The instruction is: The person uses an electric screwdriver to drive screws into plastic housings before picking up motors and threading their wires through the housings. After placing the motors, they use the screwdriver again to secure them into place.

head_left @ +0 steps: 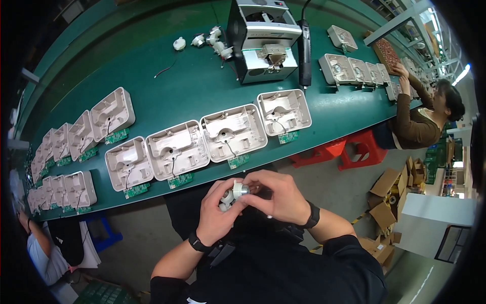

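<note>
In front of my body, off the table's near edge, both hands hold a small white plastic part with a round metal end [241, 190]. My left hand [215, 215] is closed round its white, knobbly side. The fingers and thumb of my right hand [281, 197] pinch it near the metal end. My fingers hide some of the part. Just beyond my hands stands a row of white plastic housings [177, 152], open side up. Thin wires run from them to green circuit boards [181, 181] at the table edge.
More housings [112, 115] stand at the left. Similar white parts [199, 40] lie at the back, beside a silver and black machine [268, 45] and a black handheld tool [305, 55]. At right are a co-worker [417, 119], red stools [354, 152] and cardboard boxes [382, 202].
</note>
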The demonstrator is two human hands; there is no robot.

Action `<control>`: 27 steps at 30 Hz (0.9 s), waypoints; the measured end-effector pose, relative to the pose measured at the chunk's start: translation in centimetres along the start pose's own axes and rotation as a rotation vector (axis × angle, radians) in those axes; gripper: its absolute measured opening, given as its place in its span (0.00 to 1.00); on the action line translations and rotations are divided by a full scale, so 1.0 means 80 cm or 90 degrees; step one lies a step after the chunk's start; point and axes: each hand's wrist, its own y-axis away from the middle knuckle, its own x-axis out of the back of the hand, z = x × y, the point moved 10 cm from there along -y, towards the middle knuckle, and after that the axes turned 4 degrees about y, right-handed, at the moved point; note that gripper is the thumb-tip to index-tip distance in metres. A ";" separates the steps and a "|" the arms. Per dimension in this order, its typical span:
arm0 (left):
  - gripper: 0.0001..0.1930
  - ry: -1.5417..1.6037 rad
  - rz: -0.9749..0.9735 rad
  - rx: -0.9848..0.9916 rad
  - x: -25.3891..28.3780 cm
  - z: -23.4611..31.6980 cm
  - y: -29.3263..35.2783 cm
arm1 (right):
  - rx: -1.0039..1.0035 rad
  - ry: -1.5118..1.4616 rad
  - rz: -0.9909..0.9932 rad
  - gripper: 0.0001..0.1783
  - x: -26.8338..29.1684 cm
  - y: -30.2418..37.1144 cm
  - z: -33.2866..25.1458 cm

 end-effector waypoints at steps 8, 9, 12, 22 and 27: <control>0.22 0.268 -0.059 0.130 -0.019 -0.014 0.010 | 0.232 0.233 0.299 0.16 0.116 0.007 -0.051; 0.21 0.367 -0.085 0.179 -0.027 -0.016 0.013 | 0.277 0.356 0.352 0.17 0.138 0.003 -0.063; 0.20 0.468 -0.140 0.244 -0.035 -0.022 0.018 | 0.300 0.455 0.296 0.15 0.161 -0.037 -0.044; 0.23 0.699 -0.141 0.290 -0.037 -0.020 0.026 | 0.405 0.608 0.174 0.15 0.129 -0.073 -0.003; 0.25 0.650 -0.182 0.243 -0.027 -0.016 0.025 | 0.395 0.639 0.169 0.18 0.126 -0.074 -0.011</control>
